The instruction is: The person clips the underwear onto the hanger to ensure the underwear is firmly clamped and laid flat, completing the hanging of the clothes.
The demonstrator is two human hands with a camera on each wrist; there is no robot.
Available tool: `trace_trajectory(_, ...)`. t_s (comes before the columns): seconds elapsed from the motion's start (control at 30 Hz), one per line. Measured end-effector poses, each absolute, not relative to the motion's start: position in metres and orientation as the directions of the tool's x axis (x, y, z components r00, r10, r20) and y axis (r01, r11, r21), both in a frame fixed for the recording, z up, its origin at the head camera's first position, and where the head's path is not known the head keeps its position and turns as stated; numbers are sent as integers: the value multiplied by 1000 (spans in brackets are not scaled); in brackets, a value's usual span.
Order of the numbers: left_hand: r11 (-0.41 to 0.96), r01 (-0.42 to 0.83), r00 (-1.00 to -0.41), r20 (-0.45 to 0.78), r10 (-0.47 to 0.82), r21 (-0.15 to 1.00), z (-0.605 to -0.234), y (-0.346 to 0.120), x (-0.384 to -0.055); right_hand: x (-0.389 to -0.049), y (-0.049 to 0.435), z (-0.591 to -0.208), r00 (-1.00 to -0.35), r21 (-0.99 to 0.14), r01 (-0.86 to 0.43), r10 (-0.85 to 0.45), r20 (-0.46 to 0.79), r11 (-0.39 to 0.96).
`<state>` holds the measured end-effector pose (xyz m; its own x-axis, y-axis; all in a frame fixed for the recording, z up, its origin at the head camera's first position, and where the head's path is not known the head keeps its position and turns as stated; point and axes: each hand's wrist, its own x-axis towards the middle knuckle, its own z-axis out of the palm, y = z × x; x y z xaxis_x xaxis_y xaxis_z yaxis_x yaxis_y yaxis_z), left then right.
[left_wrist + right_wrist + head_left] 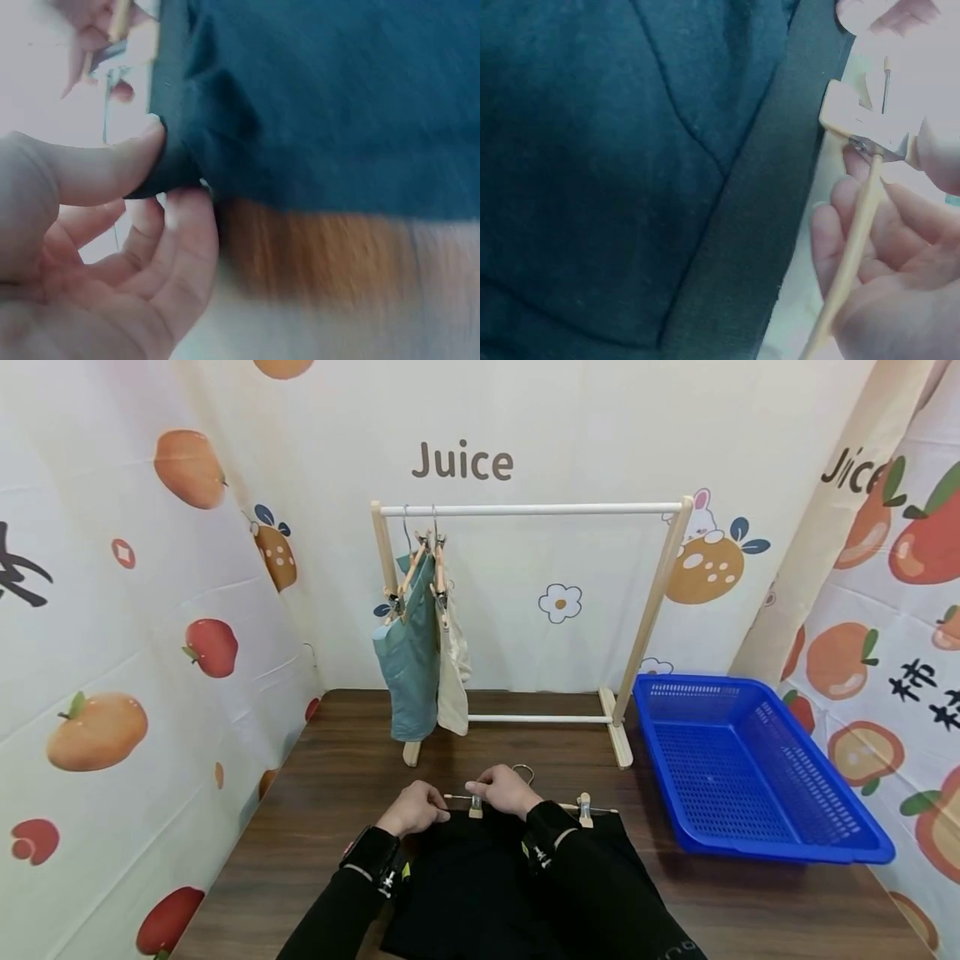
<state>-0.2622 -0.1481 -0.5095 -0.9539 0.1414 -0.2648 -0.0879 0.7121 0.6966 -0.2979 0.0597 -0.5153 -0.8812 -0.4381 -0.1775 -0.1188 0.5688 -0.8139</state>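
Observation:
Black shorts [465,885] lie on the table with the waistband [731,225] toward the rack. My left hand [416,810] pinches the waistband's left corner between thumb and fingers, as the left wrist view shows close up. With thumb and fingers my right hand [508,791] pinches the left clip [847,109] of a wooden clip hanger [859,232]. That clip's wooden tip stands right at the waistband's edge. The hanger's other clip [585,811] overlaps the waistband on the right, and its metal hook [529,770] pokes out behind my right hand.
Behind the hands stands a small rack with a white rail [532,510] and wooden posts. Teal shorts [408,668] and a cream garment [452,677] hang at its left end. A blue plastic basket [675,814] sits at the right. Printed cloth [480,410] surrounds the table.

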Motion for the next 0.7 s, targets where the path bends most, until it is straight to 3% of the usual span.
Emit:
trace_trajectory(0.4, 699, 192, -916, -131, 380, 689, -515, -160, -257, -291, 56, -508, -925, -803, -202, -378, -32, 561)
trace_trajectory(0.53, 658, 233, -900, -97, 425, 716, -517, -165, -257, -294, 53, -513, -932, -782, -172, -356, -68, 599)
trace_trajectory(0.7, 646, 235, -902, -85, 424, 726, -517, -169, -256, -299, 52, -515, -943, -774, -205, -332, -7, 599)
